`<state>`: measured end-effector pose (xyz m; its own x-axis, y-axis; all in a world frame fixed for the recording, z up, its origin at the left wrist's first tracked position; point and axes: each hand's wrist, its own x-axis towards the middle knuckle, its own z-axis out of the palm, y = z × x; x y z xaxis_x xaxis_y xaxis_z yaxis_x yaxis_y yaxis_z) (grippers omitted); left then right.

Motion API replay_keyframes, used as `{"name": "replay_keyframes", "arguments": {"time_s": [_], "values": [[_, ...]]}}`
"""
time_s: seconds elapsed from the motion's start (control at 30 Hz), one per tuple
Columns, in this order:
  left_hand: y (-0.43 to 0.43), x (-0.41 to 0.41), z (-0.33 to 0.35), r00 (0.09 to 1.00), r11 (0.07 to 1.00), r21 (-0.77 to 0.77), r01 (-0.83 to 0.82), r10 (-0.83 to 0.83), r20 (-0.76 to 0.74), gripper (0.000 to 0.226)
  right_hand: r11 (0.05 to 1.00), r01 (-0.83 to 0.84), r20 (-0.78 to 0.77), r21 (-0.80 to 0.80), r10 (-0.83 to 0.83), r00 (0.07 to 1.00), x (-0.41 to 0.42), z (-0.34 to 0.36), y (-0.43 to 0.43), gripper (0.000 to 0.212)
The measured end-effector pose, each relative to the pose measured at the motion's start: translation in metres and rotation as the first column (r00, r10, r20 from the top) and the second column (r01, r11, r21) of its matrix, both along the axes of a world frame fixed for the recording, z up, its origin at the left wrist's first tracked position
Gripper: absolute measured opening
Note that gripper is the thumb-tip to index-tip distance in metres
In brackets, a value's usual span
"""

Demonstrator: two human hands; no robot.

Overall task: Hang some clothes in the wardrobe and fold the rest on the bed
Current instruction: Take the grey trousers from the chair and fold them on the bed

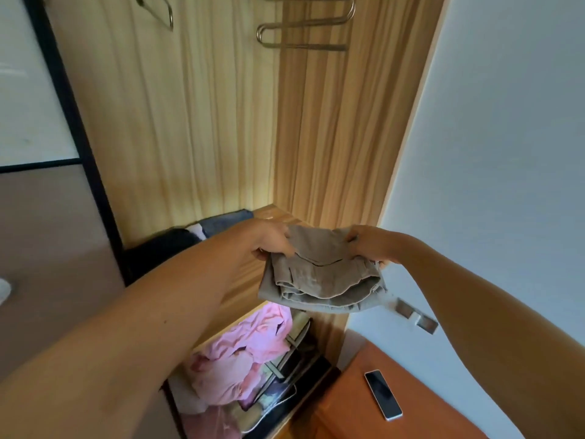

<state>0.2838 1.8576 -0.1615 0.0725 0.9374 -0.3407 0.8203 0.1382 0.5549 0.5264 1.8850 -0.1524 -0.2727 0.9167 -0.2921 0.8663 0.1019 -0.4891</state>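
Observation:
A folded khaki garment (319, 277) hangs in the air in front of the open wardrobe (196, 122). My left hand (272, 242) grips its left edge and my right hand (370, 245) grips its right edge, both arms stretched forward. The garment is held just above the wooden shelf (240, 280) inside the wardrobe. Dark and blue folded clothes (190, 239) lie on that shelf to the left. Metal hangers (304, 33) hang at the top of the wardrobe.
Below the shelf a pink cloth (247, 350) lies bunched in a lower compartment beside a wire rack (294, 359). A phone (383, 394) rests on an orange-brown side table (348, 400) at the lower right. A white wall (490, 153) bounds the right; a dark-framed door (76, 122) the left.

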Motion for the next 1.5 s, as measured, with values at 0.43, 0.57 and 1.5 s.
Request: {"name": "replay_keyframes", "arguments": {"time_s": [0.43,0.57,1.5], "values": [[0.125,-0.11,-0.048,0.922,0.924,-0.023,-0.383,0.383,0.06,0.071,0.925,-0.37,0.041,0.091,0.368,0.929,-0.142,-0.076,0.255,0.048],[0.169,-0.136,-0.074,0.869,0.874,-0.023,-0.486,0.486,0.09,0.072,0.877,-0.466,0.054,0.116,0.462,0.885,-0.186,-0.099,0.314,0.053],[0.337,-0.26,-0.265,0.662,0.634,0.338,-0.696,0.748,-0.04,0.057,0.831,-0.531,0.183,0.166,0.503,0.845,-0.341,-0.267,0.503,0.073]]}}
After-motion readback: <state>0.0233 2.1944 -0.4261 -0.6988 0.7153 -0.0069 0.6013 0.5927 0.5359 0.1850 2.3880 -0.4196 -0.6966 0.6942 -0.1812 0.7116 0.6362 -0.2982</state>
